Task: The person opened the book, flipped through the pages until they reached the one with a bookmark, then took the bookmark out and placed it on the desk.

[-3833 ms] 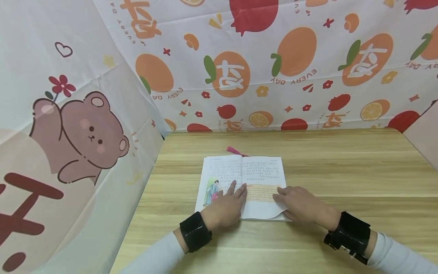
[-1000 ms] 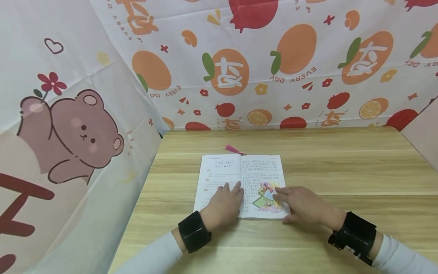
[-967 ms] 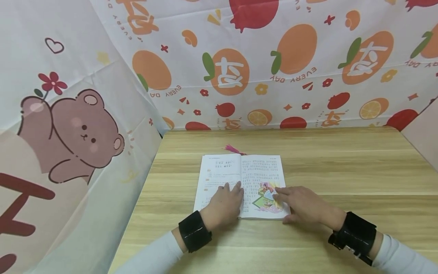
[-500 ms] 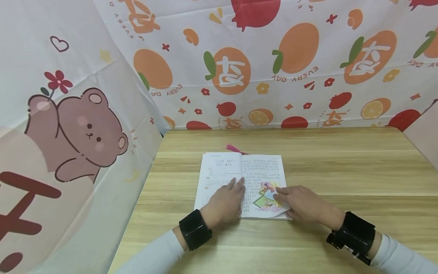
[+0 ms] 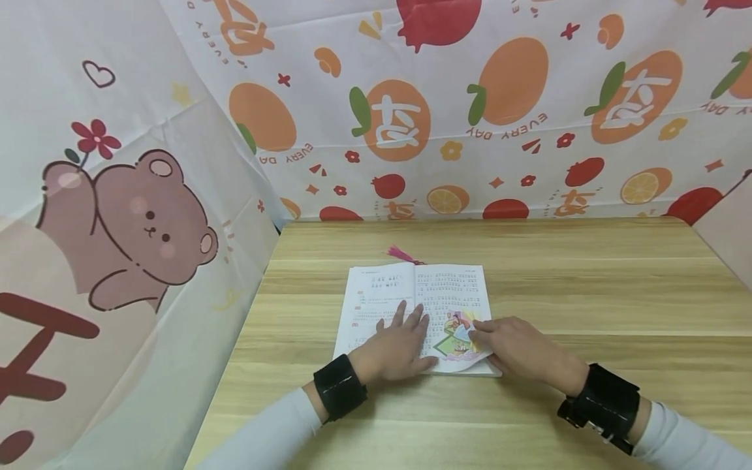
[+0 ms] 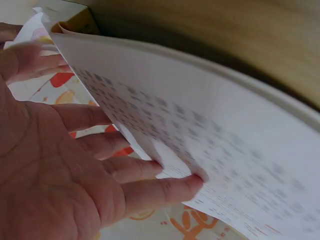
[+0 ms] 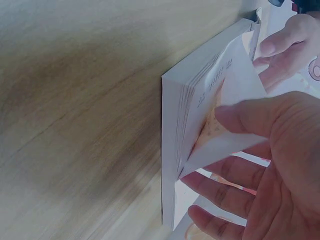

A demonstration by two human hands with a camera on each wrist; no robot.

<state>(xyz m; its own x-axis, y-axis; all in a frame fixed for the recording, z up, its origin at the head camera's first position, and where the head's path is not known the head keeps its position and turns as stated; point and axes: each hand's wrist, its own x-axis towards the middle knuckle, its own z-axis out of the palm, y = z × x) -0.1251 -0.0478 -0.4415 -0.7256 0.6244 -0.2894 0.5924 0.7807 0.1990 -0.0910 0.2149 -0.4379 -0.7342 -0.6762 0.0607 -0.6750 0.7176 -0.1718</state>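
- Fruit-print cloth point(image 5: 452, 130) hangs behind the table's far edge; bear-print cloth point(image 5: 147, 228) flanks its left side
- Wood-grain table point(image 5: 587, 281) gives a broad stretch of surface to the book's right, a narrower one to its left, and a strip up to the far edge
- Open book point(image 5: 405, 287) lies flat near the middle of the table, well apart from the table's side edges
- Left hand point(image 5: 399, 349) spreads wide over the gutter, thumb on the right page; the left wrist view shows fingertips point(image 6: 192, 185) touching the paper
- Right hand point(image 5: 523, 346) pinches the lifted lower corner of the right page point(image 5: 452, 294)
- Page block point(image 7: 175, 100), its edges layered, shows clearly in the right wrist view, as does an orange panel point(image 7: 212, 122) under the raised leaf; the head view shows instead the colour illustration point(image 5: 458, 336) on top
- Pink tassel point(image 5: 403, 254) pokes out past the book's top edge
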